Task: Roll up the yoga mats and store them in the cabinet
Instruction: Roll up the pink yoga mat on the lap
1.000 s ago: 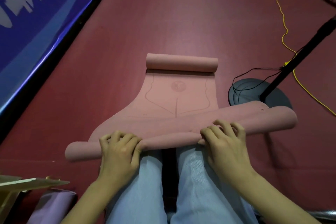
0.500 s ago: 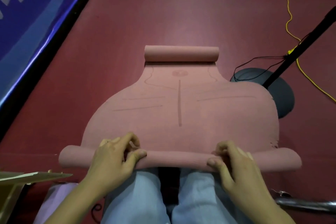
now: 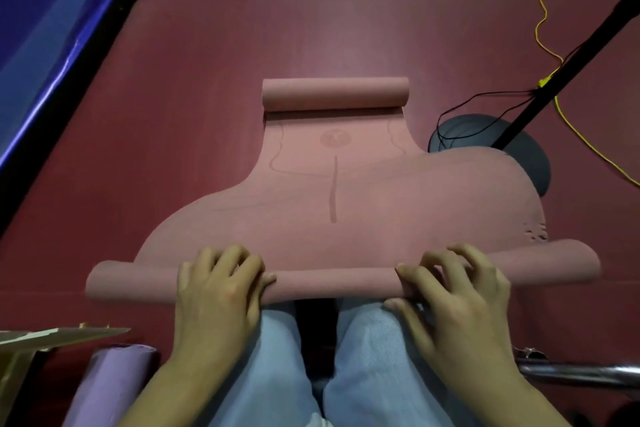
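A dusty pink rubber yoga mat (image 3: 332, 218) lies across the middle of the frame on the dark red floor (image 3: 346, 10). Its far end is curled into a small roll (image 3: 335, 94) in the upper centre, and its near end is wound into a wider roll (image 3: 336, 282) that spans the lower middle, just above the person's knees in light blue jeans (image 3: 374, 357). Faint printed alignment lines and a round emblem show on the flat stretch between the two rolls.

The left hand (image 3: 218, 291) sits on the near roll left of centre, fingers curled over its top and thumb tip against its front face, clamped on it. The right hand (image 3: 453, 291) sits on the same roll right of centre, fingers bent over the top and thumb pressed to the front, gripping it likewise.

A rolled lilac yoga mat (image 3: 107, 385) lies in the lower left corner, beside a pale wooden board edge (image 3: 59, 336). A blue banner (image 3: 52, 10) fills the upper left. On the right, a black stand pole (image 3: 568, 62) rises from a round dark base (image 3: 526, 152) that the pink mat partly covers; a yellow cord (image 3: 540, 17) and thin black cable (image 3: 485, 97) trail near it. A chrome tube (image 3: 581, 371) lies at the lower right.
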A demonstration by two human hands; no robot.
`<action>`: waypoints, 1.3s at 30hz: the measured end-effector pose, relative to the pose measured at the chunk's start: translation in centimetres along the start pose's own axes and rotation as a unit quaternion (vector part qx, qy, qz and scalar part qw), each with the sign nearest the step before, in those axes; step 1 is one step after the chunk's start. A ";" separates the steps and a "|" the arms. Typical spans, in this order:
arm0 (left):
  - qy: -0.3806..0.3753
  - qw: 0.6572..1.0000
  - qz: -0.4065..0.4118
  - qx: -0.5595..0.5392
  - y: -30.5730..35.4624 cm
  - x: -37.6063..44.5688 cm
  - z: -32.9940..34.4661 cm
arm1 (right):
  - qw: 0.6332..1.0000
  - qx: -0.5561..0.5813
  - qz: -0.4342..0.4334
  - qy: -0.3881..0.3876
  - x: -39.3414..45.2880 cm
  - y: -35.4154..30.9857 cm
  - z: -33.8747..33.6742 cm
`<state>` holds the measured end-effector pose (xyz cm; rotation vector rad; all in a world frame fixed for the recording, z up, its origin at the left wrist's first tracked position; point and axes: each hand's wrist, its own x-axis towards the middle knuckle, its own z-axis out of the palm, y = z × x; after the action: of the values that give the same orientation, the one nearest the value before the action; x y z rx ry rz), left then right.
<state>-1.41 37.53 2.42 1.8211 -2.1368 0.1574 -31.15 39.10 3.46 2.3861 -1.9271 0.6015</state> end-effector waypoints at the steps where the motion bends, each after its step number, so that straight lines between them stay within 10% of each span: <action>1: 0.010 1.000 0.011 0.002 0.0 -0.4 -0.2 | 1.000 0.001 -0.001 0.003 0.3 0.0 -0.1; 18: -0.060 0.997 0.032 0.023 -0.7 0.3 -0.1 | 0.993 0.062 0.052 -0.091 5.0 -0.1 0.7; 28: -0.020 0.995 0.096 -0.002 -2.0 0.9 -0.8 | 1.000 -0.025 -0.013 -0.008 2.4 -0.7 0.3; 39: -0.173 0.981 0.088 0.012 -3.1 5.8 -0.4 | 0.998 0.006 0.036 -0.052 8.7 0.3 2.5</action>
<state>0.93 31.67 4.21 1.7753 -2.5440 -0.1032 -29.25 30.28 3.73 2.4083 -2.0646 0.5024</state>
